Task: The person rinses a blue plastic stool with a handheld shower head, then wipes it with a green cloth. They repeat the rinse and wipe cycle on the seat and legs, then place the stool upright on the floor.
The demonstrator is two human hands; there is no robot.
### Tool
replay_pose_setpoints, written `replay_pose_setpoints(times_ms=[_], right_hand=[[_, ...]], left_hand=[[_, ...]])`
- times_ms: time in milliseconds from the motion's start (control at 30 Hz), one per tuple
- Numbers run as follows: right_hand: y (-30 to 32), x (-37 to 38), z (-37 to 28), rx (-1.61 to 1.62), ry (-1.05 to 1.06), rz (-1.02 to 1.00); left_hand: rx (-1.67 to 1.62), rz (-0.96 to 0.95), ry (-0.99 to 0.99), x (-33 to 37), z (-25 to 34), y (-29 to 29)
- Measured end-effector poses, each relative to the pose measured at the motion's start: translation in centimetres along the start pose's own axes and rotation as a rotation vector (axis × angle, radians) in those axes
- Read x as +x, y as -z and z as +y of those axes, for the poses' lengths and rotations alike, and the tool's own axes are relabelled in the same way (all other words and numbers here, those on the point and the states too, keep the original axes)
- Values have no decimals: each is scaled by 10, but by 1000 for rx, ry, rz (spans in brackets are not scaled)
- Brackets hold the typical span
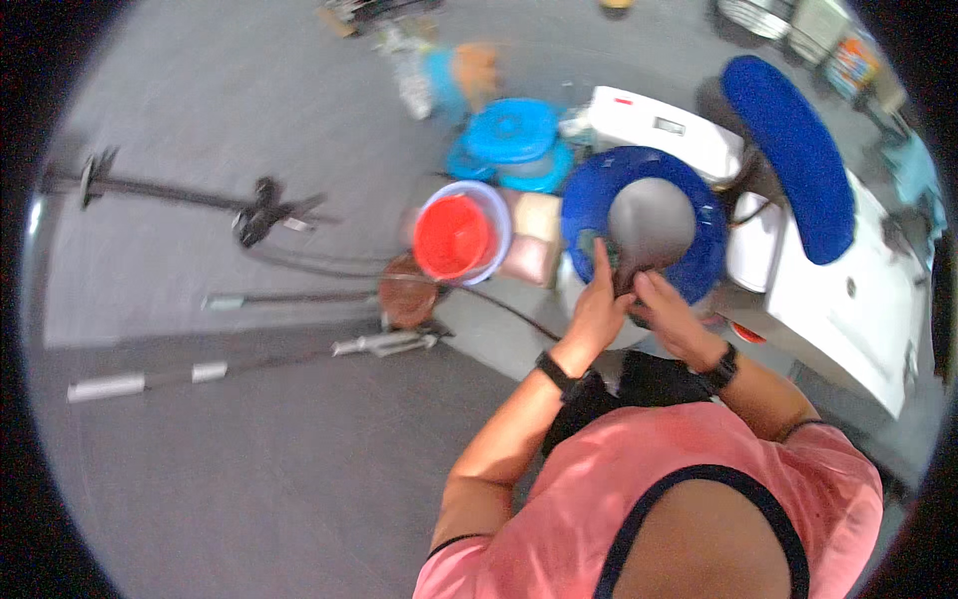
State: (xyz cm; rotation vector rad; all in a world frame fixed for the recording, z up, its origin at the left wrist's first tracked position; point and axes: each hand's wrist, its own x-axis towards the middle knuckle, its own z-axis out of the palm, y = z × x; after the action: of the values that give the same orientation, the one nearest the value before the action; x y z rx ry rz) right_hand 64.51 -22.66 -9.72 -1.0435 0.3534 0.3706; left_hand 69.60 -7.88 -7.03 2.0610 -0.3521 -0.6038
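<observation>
My left hand [596,311] reaches over the near rim of a deep blue round basin [591,190], its fingers stretched forward and thumb toward the right hand. Close beside it, my right hand [677,317] has its fingers curled, and what they hold is blurred. Between the fingertips is a grey-brown tapered piece [629,272]; blur hides whether it joins the smooth grey disc [652,222] inside the basin. A small dark green patch [587,246] shows by the left fingertips. Both wrists wear dark bands.
Left of the basin stand a red tub [454,238] inside a pale lilac bucket [499,215] and a blue-lidded container [511,130]. A white unit [664,130], a long blue cushion [793,150] and a white sink-like tray [848,309] lie right. Stands and cables cross the left floor.
</observation>
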Motion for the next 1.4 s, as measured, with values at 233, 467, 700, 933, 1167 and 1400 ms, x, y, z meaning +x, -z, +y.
replay_pose_setpoints(times_ms=[233, 467, 700, 933, 1167, 1400], right_hand=[[12, 18, 5, 433, 220, 327], [-8, 21, 4, 395, 34, 628], [-66, 70, 29, -116, 364, 701], [-11, 41, 49, -1480, 280, 526], [45, 44, 62, -1596, 224, 310], [113, 87, 14, -1511, 168, 743]], left_hand=[[140, -338, -453, 47, -59, 32], [568, -483, -965, 96, -106, 29], [-488, -462, 44, 112, -86, 32], [-261, -282, 47, 107, -82, 55], [-42, -92, -147, 100, -110, 10], [281, 53, -117, 94, -106, 18]])
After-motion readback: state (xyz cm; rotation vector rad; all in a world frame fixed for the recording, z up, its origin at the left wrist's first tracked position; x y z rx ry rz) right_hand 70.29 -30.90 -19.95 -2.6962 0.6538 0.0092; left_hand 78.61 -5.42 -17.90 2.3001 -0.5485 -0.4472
